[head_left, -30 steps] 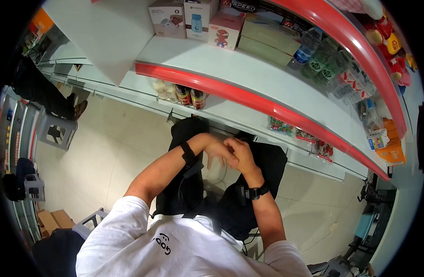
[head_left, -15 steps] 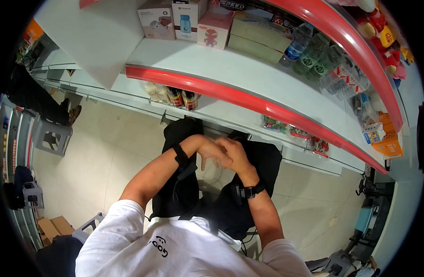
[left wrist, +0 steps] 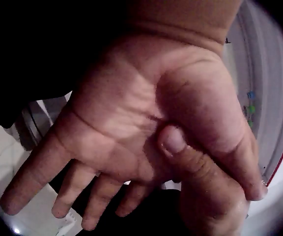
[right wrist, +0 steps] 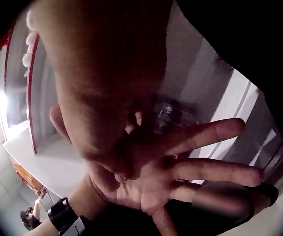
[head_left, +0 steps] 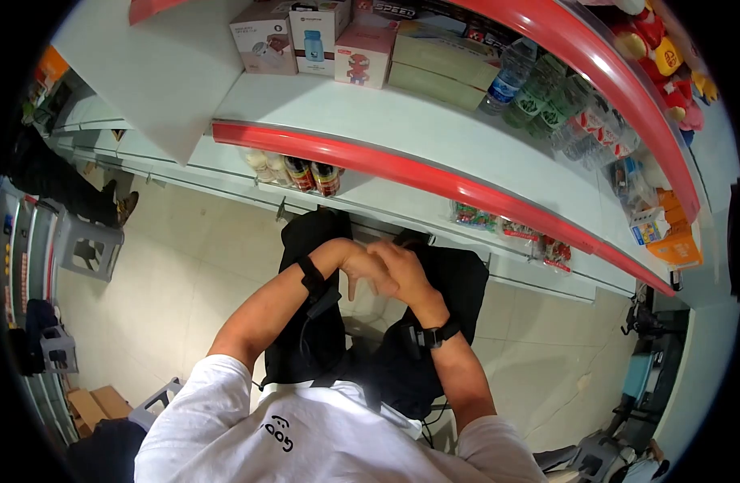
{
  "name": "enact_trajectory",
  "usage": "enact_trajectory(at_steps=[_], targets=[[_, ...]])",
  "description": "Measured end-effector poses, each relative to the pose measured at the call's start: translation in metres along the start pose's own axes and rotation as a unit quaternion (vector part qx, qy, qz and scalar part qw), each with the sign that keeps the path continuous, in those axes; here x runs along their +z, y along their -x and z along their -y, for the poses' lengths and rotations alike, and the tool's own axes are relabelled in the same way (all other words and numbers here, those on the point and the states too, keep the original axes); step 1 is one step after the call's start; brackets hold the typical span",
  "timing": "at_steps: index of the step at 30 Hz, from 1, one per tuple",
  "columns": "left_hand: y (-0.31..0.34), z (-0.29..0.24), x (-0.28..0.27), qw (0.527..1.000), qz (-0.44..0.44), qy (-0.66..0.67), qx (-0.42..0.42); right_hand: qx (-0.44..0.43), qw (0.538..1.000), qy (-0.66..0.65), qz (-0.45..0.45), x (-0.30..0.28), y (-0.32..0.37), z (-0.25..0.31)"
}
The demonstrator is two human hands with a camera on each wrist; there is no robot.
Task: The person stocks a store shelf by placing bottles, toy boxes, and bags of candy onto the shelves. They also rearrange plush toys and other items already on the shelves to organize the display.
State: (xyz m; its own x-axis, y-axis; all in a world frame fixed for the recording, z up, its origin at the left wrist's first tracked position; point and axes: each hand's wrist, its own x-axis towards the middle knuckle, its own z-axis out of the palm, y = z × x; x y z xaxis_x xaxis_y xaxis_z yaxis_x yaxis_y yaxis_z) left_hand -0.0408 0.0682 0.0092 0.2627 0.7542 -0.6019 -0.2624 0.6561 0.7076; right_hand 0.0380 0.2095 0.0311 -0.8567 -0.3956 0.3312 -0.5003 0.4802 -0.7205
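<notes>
Both bare hands meet over the seated person's knees, below a shelf's front edge. The left hand [head_left: 360,266] has its fingers straight and spread, as its palm [left wrist: 117,108] shows in the left wrist view. The right hand [head_left: 402,270] grips it across the thumb side, with the right thumb [left wrist: 195,162] pressed into the middle of the palm. In the right wrist view, the left hand's fingers [right wrist: 215,172] fan out past the right hand [right wrist: 102,142]. Part of the right hand's fingers is hidden behind the left hand.
A white shelf [head_left: 322,101] with red edging holds boxed goods [head_left: 362,60] and several water bottles [head_left: 511,76]. Dark-labelled bottles [head_left: 326,179] and red packets [head_left: 557,251] stand lower. A grey stool [head_left: 92,245] is at left, near another person's legs [head_left: 60,177].
The head view has shifted slightly, so the shelf goods appear farther left. Both hands stay together, the right still gripping the left, with only small movement.
</notes>
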Motion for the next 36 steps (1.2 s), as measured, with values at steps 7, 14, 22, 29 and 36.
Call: enact_trajectory(at_steps=[7,14,22,29,36], targets=[[0.003,-0.002,0.000,0.999,-0.031,-0.013,-0.001,0.072,0.989,0.075,0.109,-0.002,0.002,-0.008],[0.004,0.000,0.004,0.999,-0.038,-0.007,-0.005,-0.017,1.000,0.004,-0.007,0.002,-0.005,0.007],[0.005,-0.003,0.004,0.993,-0.101,-0.051,0.006,0.113,0.975,0.099,0.162,-0.004,0.003,-0.011],[0.004,0.001,-0.002,0.999,-0.016,0.001,0.040,-0.064,0.998,0.005,0.025,0.001,-0.010,0.016],[-0.010,0.008,-0.005,0.991,0.090,0.057,0.084,0.035,0.993,0.082,0.075,-0.017,-0.008,0.017]])
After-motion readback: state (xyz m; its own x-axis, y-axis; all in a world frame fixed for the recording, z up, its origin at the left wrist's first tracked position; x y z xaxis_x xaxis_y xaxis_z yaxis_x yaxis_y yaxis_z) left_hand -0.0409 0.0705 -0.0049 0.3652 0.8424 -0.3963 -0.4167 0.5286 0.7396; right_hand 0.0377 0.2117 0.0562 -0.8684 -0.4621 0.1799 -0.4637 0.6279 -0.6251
